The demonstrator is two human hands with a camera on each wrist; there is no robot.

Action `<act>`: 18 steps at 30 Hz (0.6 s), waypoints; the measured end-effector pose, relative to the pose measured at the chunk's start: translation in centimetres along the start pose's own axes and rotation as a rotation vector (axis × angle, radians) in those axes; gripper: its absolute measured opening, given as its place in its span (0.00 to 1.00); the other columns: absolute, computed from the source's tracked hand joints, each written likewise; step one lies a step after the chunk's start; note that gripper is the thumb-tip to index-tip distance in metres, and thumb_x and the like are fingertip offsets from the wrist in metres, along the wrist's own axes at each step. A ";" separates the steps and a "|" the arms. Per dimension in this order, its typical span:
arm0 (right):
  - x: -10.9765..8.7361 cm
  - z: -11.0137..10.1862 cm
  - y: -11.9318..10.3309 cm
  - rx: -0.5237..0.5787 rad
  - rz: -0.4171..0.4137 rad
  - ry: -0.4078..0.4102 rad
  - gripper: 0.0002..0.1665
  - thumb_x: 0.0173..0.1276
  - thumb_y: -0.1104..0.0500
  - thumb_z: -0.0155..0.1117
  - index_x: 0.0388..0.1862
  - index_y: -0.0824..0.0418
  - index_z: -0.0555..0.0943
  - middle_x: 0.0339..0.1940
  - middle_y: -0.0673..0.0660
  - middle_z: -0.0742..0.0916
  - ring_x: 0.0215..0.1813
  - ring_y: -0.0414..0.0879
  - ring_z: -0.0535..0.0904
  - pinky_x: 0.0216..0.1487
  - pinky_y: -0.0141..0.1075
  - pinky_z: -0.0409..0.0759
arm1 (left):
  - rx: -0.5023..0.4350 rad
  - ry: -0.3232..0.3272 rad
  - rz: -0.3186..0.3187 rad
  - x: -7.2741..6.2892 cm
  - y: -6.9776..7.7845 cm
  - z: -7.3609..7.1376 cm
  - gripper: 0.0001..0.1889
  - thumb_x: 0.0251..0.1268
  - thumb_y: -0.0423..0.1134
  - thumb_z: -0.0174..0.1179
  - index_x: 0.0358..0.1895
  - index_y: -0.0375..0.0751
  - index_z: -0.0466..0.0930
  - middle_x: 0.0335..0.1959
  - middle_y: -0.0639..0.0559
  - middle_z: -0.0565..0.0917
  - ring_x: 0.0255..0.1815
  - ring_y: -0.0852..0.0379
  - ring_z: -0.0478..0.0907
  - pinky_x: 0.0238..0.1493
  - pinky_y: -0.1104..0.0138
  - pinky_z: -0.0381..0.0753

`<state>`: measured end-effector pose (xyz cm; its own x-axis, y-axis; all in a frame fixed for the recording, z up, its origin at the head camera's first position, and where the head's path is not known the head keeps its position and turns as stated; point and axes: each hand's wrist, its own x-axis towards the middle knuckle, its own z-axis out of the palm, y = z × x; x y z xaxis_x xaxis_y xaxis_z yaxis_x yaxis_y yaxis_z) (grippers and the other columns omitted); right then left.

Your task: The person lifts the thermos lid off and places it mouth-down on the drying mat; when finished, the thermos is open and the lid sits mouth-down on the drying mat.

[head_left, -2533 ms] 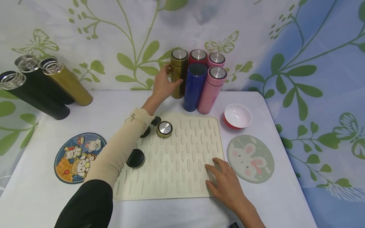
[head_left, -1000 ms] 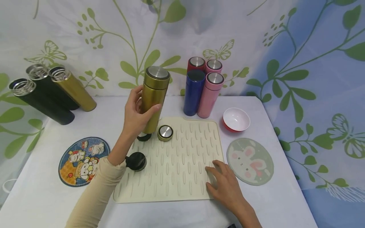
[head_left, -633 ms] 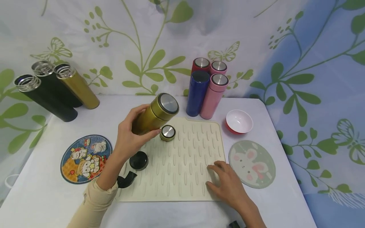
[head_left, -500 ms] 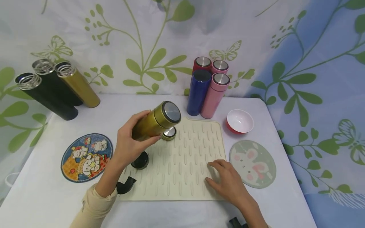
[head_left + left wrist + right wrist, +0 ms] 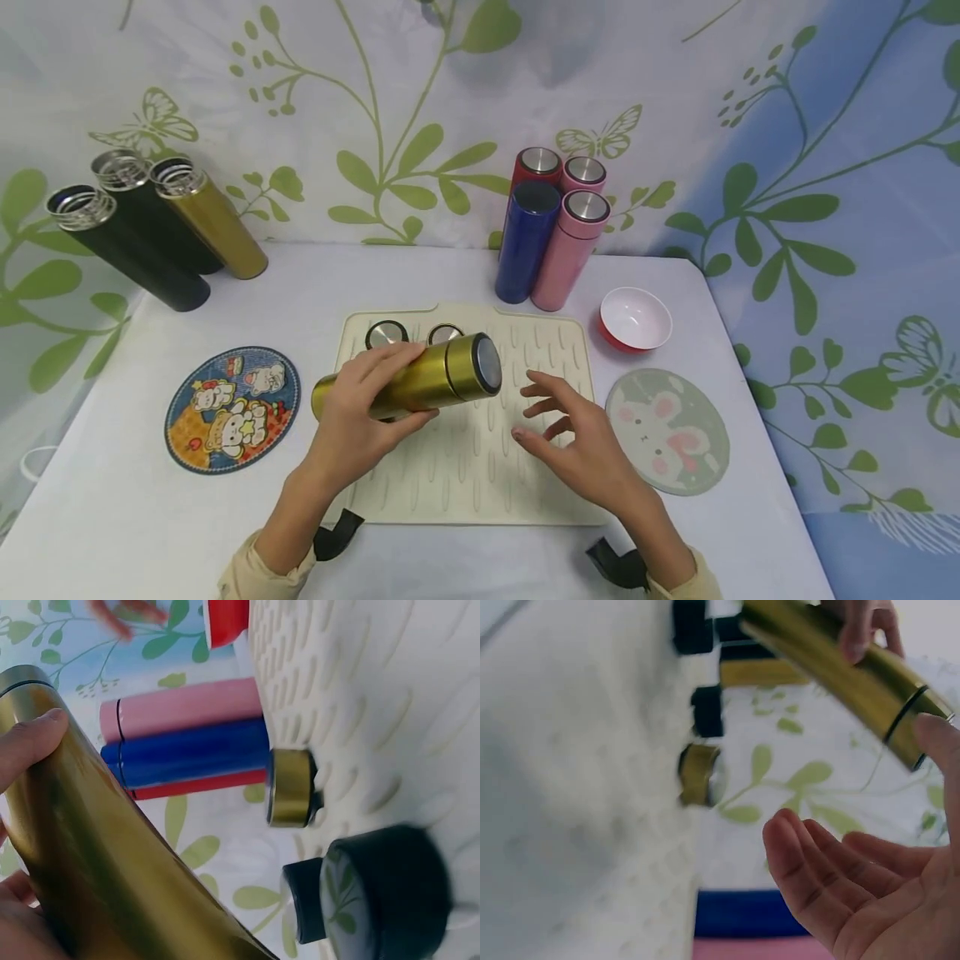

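My left hand grips a gold thermos flask by its body and holds it tilted nearly flat above the cream mat. The flask's silver-topped lid end points right. My right hand hangs just right of that end, fingers loosely bent and holding nothing. In the right wrist view its thumb overlaps the lid end. On the mat stand a gold lid and two black lids, one nearer and one farther; the flask and left hand hide the nearer one in the head view.
Three lidless flasks stand at the back left. A blue flask, two pink ones and a red one stand at the back. A red-white bowl and a rabbit mat lie right, a cartoon mat left.
My left hand took the gold flask from the group at the back, brought it over the mat and tipped it rightward. My right hand has lifted from the mat's right side towards the lid end.
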<state>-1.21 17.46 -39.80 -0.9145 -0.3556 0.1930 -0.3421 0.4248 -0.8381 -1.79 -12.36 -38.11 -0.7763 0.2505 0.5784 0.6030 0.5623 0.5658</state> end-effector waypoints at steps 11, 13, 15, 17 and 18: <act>3.5 2.0 -3.5 0.049 0.087 -0.082 0.28 0.65 0.43 0.71 0.62 0.44 0.76 0.47 0.49 0.83 0.37 0.44 0.83 0.28 0.39 0.81 | 0.254 -0.067 0.162 -1.6 0.5 1.7 0.44 0.37 0.43 0.84 0.66 0.47 0.77 0.59 0.45 0.80 0.57 0.43 0.76 0.54 0.50 0.73; 3.6 2.3 -3.6 0.052 0.089 -0.077 0.25 0.64 0.42 0.72 0.57 0.44 0.77 0.44 0.46 0.83 0.35 0.43 0.82 0.28 0.38 0.82 | 0.276 -0.059 0.160 -1.8 0.5 1.9 0.45 0.35 0.42 0.85 0.66 0.47 0.78 0.58 0.45 0.80 0.57 0.44 0.76 0.54 0.51 0.73; 3.6 2.5 -3.6 0.060 0.046 -0.073 0.25 0.63 0.44 0.74 0.57 0.45 0.77 0.43 0.46 0.83 0.35 0.43 0.81 0.28 0.38 0.81 | 0.304 -0.048 0.157 -1.9 0.4 1.9 0.45 0.35 0.42 0.84 0.66 0.48 0.77 0.58 0.47 0.81 0.56 0.44 0.76 0.52 0.50 0.72; 3.5 2.7 -3.7 0.076 -0.020 -0.074 0.28 0.62 0.46 0.75 0.59 0.46 0.77 0.45 0.46 0.82 0.37 0.44 0.79 0.27 0.37 0.81 | 0.320 -0.040 0.146 -1.9 0.4 1.7 0.45 0.34 0.43 0.84 0.66 0.49 0.78 0.57 0.49 0.82 0.54 0.45 0.75 0.51 0.51 0.72; 3.6 2.8 -3.7 0.082 -0.054 -0.076 0.29 0.61 0.48 0.76 0.60 0.47 0.76 0.46 0.46 0.82 0.37 0.44 0.78 0.27 0.36 0.80 | 0.328 -0.035 0.144 -1.9 0.3 1.6 0.45 0.33 0.43 0.84 0.66 0.49 0.78 0.56 0.50 0.83 0.53 0.46 0.75 0.49 0.51 0.72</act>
<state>-2.59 12.30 -37.38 -0.8749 -0.4398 0.2028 -0.3691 0.3345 -0.8671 -0.42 -11.36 -39.96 -0.6971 0.3689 0.6147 0.6198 0.7411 0.2582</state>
